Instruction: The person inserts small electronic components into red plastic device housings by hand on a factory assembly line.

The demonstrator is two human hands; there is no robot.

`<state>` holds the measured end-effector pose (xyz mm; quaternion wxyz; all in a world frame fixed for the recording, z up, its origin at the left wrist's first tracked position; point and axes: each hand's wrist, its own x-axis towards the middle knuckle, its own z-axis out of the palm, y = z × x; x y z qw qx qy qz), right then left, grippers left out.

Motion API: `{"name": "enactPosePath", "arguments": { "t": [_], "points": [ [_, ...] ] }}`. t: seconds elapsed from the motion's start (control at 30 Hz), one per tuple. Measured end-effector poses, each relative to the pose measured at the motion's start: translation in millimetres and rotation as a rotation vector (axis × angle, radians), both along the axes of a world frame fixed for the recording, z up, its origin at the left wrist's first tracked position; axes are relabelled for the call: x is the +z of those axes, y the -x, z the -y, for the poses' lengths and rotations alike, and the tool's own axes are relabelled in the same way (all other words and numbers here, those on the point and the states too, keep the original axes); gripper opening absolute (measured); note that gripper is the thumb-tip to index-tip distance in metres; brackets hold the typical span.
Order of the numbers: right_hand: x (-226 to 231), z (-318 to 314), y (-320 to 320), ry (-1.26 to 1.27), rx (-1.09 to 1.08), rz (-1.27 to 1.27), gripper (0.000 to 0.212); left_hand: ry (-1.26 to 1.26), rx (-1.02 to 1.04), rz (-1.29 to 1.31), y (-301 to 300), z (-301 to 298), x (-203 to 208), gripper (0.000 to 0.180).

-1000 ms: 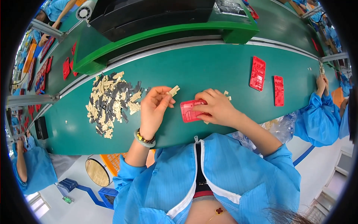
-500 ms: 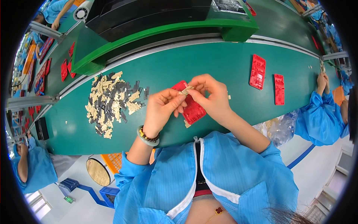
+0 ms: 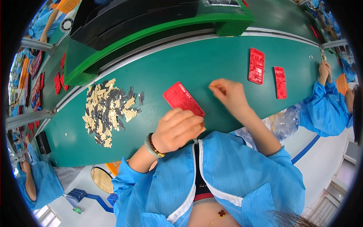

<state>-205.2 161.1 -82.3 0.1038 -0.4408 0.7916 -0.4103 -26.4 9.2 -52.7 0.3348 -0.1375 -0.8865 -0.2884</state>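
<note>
Before you, a green tabletop (image 3: 151, 72) backed by a green-edged raised shelf (image 3: 166, 25); below, pale floor (image 3: 314, 168) and, left, a round stool (image 3: 101, 180).

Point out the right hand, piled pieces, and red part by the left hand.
Right hand (image 3: 232, 94): head view, middle of hand.
Piled pieces (image 3: 107, 110): head view, heap's middle.
Red part (image 3: 182, 97): head view, its uncovered face.

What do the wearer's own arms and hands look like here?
Loose, light-blue sleeves leave both forearms uncovered. The left hand and right hand are ungloved. The left wrist carries a pale greenish bangle and a dark beaded bracelet with some yellow beads; no jewellery shows on the right wrist.
</note>
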Motion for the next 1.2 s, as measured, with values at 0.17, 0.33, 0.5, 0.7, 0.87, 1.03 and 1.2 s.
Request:
{"name": "enactPosePath", "arguments": {
  "t": [0.17, 0.33, 0.5, 0.7, 0.87, 1.03, 1.2],
  "points": [
    [38, 0, -6, 0.052, 0.218, 0.116, 0.018, 0.099, 0.056, 0.066, 3, 8, -14, 0.021],
    [45, 10, -11, -0.105, 0.557, 0.187, 0.02, 0.199, 0.125, -0.048, 8, 0, -11, 0.023],
    [44, 12, -18, 0.091, 0.53, 0.005, 0.019, 0.285, 0.191, -0.08, 8, -2, -10, 0.023],
    [33, 3, -2, -0.213, 0.372, -0.425, 0.023, 0.103, 0.453, 0.213, 12, -3, -10, 0.02],
    [48, 28, -17, 0.022, 0.445, -0.108, 0.026, 0.178, 0.344, 0.086, 3, 4, -11, 0.03],
    [49, 38, -16, 0.062, 0.59, -0.007, 0.025, 0.27, 0.354, -0.045, -13, 7, -16, 0.03],
    [51, 40, -24, 0.058, 0.545, -0.028, 0.022, 0.288, 0.375, -0.109, -13, 10, -18, 0.029]
  ]
}}
